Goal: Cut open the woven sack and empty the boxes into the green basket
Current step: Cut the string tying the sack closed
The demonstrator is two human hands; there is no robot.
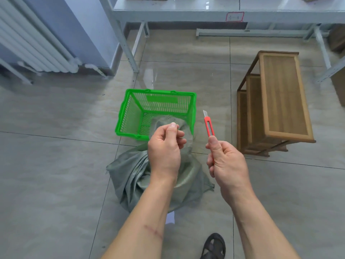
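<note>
A grey-green woven sack point(130, 176) stands bunched on the tiled floor below my arms. My left hand point(165, 146) grips its gathered top and holds it up. My right hand point(226, 161) grips a red utility knife point(209, 126) with the blade out, pointing up and away, to the right of the sack's top and apart from it. The green plastic basket point(130, 113) sits on the floor just behind the sack, and no boxes show in it. The boxes are hidden inside the sack.
A wooden stepped stool point(280, 101) stands at the right. A grey metal shelf rack point(186, 10) runs along the back, a white radiator point(33, 43) at the far left. A sandalled foot point(214, 245) shows at the bottom.
</note>
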